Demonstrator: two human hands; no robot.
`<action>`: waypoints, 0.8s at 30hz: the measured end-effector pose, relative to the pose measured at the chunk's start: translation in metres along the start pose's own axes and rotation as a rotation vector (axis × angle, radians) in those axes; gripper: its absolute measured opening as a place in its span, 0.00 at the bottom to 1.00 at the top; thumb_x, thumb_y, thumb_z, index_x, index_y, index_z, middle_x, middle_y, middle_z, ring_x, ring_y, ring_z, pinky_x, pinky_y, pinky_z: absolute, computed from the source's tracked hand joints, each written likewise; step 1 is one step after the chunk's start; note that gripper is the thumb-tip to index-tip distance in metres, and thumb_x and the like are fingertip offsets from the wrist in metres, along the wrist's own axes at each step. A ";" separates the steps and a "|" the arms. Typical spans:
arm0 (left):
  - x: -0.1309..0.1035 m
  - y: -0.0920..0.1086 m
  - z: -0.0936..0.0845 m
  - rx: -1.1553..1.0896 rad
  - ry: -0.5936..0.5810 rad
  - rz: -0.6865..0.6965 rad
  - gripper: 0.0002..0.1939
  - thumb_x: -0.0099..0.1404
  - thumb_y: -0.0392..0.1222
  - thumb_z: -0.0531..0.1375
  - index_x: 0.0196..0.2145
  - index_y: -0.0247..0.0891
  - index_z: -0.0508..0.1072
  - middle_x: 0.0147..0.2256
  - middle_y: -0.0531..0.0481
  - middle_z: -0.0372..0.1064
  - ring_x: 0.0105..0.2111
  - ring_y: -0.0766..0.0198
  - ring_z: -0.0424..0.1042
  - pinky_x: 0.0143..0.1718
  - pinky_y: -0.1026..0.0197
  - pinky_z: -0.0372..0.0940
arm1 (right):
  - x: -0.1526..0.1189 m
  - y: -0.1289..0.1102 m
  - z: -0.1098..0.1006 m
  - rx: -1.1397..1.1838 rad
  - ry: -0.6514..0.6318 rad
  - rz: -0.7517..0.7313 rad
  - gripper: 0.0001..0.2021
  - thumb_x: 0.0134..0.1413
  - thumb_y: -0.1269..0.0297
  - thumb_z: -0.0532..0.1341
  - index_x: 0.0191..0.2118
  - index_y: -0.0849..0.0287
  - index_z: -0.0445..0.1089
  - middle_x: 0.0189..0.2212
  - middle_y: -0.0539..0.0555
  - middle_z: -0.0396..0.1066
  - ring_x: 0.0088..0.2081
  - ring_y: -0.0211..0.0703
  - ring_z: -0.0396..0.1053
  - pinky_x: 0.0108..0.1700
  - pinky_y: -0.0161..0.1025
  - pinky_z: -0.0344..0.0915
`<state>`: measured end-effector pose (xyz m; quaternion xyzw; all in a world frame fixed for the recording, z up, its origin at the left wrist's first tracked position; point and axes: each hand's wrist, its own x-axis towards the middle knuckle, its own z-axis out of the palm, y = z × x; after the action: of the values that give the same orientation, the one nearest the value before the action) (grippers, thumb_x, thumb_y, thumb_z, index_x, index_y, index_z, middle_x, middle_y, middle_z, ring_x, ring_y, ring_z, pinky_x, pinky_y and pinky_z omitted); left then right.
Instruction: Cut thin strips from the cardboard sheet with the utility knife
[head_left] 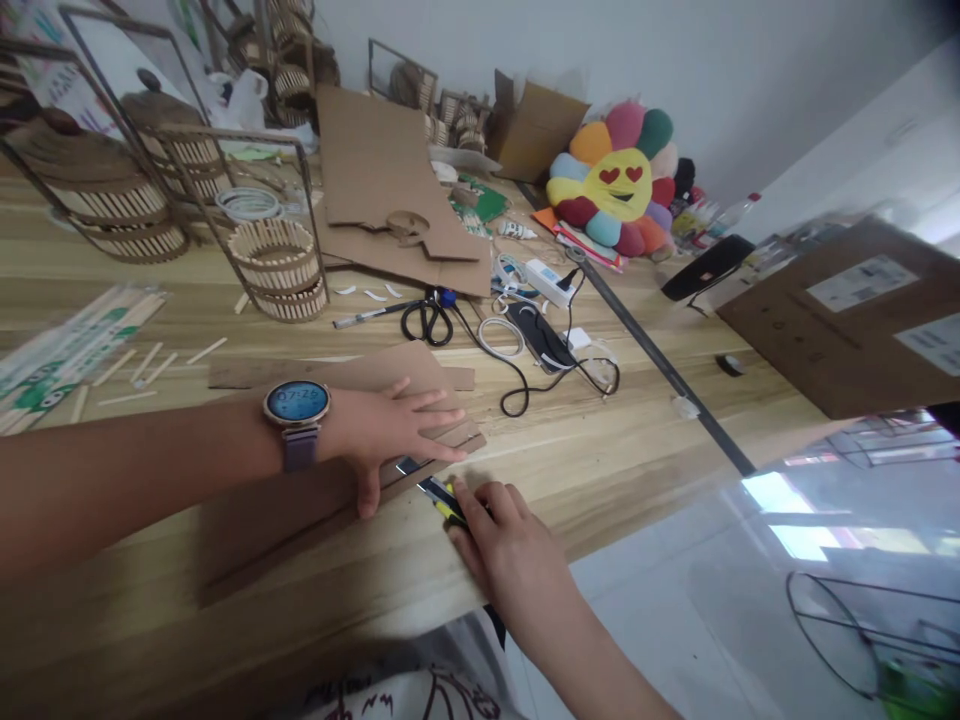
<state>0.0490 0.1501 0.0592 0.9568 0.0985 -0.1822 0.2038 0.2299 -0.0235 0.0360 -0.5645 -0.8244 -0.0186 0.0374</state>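
Observation:
My left hand point(405, 425) lies flat with fingers spread on a piece of brown cardboard point(300, 510) near the table's front edge. A dark, shiny strip, perhaps a metal ruler point(412, 464), shows under its fingers; most of it is hidden. In my right hand point(506, 530) is a yellow and black utility knife point(446, 500), gripped with the fingers wrapped around it. The blade points left, toward the cardboard's near edge, just below my left fingers. I cannot tell whether the blade touches the cardboard. On my left wrist sits a watch point(298, 403).
Scissors point(427, 320), a phone point(538, 335) and a black cable point(517, 400) lie beyond my hands. Small stick-walled baskets point(274, 265) and wooden sticks point(75, 345) stand left. Cut cardboard sheets point(382, 170) lie behind. A large box point(847, 310) is at right, beyond the table's edge strip point(667, 370).

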 end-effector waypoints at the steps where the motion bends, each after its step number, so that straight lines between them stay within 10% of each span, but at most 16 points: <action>1: 0.000 0.000 0.000 -0.001 0.006 0.001 0.62 0.36 0.51 0.77 0.66 0.57 0.52 0.70 0.41 0.33 0.67 0.31 0.29 0.56 0.20 0.34 | -0.001 -0.001 0.000 -0.010 0.011 -0.008 0.21 0.59 0.62 0.63 0.56 0.66 0.68 0.36 0.60 0.72 0.38 0.51 0.72 0.32 0.43 0.77; 24: -0.002 -0.002 0.002 -0.065 0.098 0.040 0.59 0.34 0.50 0.77 0.63 0.55 0.59 0.70 0.42 0.38 0.67 0.32 0.34 0.59 0.24 0.37 | -0.007 -0.009 0.003 -0.085 0.000 -0.085 0.20 0.64 0.62 0.56 0.58 0.66 0.65 0.36 0.61 0.71 0.37 0.50 0.72 0.29 0.40 0.74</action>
<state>0.0464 0.1511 0.0575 0.9593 0.0948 -0.1279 0.2334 0.2233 -0.0328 0.0330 -0.5303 -0.8459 -0.0552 0.0126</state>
